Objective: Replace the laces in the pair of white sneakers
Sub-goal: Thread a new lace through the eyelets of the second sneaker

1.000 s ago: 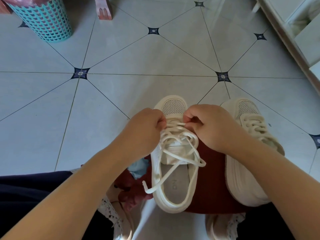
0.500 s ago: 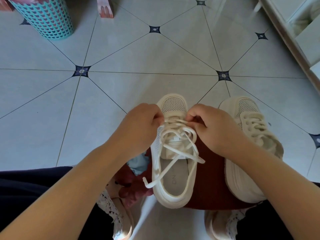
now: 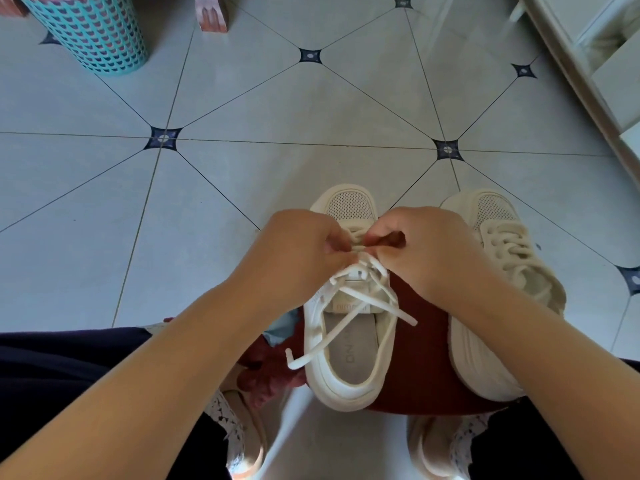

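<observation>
Two white sneakers stand on a dark red cloth (image 3: 426,368) on the floor. The left sneaker (image 3: 349,372) is in front of me, toe pointing away, its white lace (image 3: 349,317) loose with both ends trailing across the opening. My left hand (image 3: 294,258) and my right hand (image 3: 429,254) meet over its eyelets, each pinching the lace near the tongue. The right sneaker (image 3: 498,258) lies beside it, tilted on its side, fully laced.
A teal perforated basket (image 3: 90,32) stands at the far left on the grey tiled floor (image 3: 242,116). A pink furniture leg (image 3: 211,13) is near it. White furniture (image 3: 595,64) runs along the right edge. My knees and feet frame the bottom.
My hands have closed in toward each other over the eyelets, drawing the lace loops tighter. The sneakers have stayed where they were.
</observation>
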Action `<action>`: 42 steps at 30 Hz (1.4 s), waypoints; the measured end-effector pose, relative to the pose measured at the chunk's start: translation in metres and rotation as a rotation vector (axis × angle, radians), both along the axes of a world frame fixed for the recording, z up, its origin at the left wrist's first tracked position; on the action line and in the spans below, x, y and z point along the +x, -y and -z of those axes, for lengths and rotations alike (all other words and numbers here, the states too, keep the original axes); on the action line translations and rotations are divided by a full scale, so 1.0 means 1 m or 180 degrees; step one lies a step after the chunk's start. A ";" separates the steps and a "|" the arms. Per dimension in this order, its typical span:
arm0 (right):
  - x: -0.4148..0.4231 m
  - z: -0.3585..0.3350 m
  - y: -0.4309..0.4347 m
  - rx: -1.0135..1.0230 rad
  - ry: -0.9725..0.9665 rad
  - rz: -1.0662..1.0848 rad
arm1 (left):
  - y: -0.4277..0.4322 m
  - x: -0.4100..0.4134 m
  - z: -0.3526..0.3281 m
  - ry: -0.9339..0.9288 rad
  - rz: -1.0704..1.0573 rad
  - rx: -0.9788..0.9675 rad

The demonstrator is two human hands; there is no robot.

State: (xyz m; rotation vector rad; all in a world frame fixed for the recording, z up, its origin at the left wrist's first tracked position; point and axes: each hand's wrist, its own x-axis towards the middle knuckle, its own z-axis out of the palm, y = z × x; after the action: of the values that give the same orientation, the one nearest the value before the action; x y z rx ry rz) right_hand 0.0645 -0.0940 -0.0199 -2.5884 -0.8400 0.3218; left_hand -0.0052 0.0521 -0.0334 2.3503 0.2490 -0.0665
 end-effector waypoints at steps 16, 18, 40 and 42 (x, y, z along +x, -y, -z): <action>-0.010 0.006 0.014 0.0639 -0.0271 0.0095 | 0.002 -0.002 0.004 -0.0286 -0.0387 -0.0973; -0.011 0.009 0.018 0.0758 -0.0362 0.0176 | -0.001 -0.009 0.004 -0.0504 -0.0853 -0.2202; -0.008 0.019 0.011 0.0617 -0.0479 0.0638 | -0.008 -0.010 0.004 -0.1137 -0.1557 -0.3387; -0.009 0.021 0.012 0.0850 -0.0792 0.0844 | -0.009 -0.011 0.007 -0.1148 -0.1660 -0.3588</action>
State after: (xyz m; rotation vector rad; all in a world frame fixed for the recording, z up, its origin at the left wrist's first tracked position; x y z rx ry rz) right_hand 0.0553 -0.1056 -0.0412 -2.3129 -0.4153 0.4118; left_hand -0.0163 0.0611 -0.0406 1.0977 0.7603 -0.2910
